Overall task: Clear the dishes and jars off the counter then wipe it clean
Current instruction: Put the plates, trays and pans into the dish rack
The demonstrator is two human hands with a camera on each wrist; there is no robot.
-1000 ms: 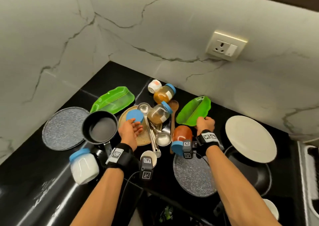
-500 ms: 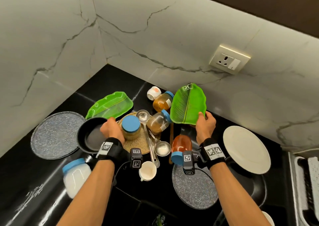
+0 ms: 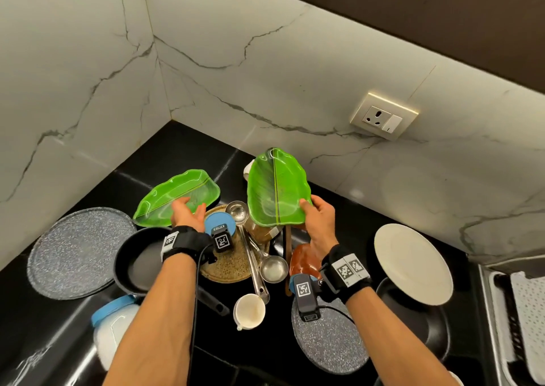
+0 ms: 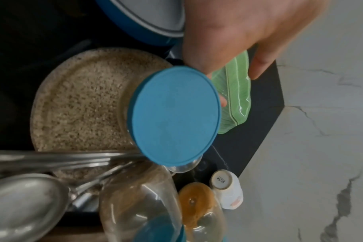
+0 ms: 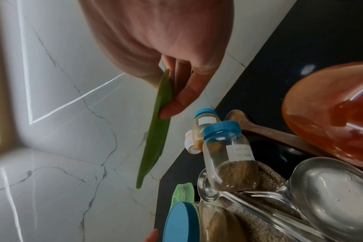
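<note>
My right hand (image 3: 318,219) pinches the near edge of a green leaf-shaped plate (image 3: 275,191) and holds it tilted up above the counter; in the right wrist view the plate (image 5: 155,139) shows edge-on under my right hand (image 5: 176,85). A second green leaf plate (image 3: 177,198) lies at the back left, and my left hand (image 3: 188,214) is stretched over its near edge with fingers straight. From the left wrist, the left hand (image 4: 238,32) reaches past a blue-lidded jar (image 4: 176,114) to that plate (image 4: 234,98).
On the black counter (image 3: 182,155) stand a black pan (image 3: 138,261), two grey speckled plates (image 3: 79,253) (image 3: 327,335), a beige plate (image 3: 233,267), steel ladles (image 3: 272,267), spice jars (image 5: 228,155), an orange jar (image 3: 303,261), a white cup (image 3: 249,310) and a white plate (image 3: 413,263). A dish rack (image 3: 516,312) sits far right.
My right hand has raised the right leaf plate off the counter and tipped it up. The left hand has left the blue-lidded jar and moved up to the left leaf plate.
</note>
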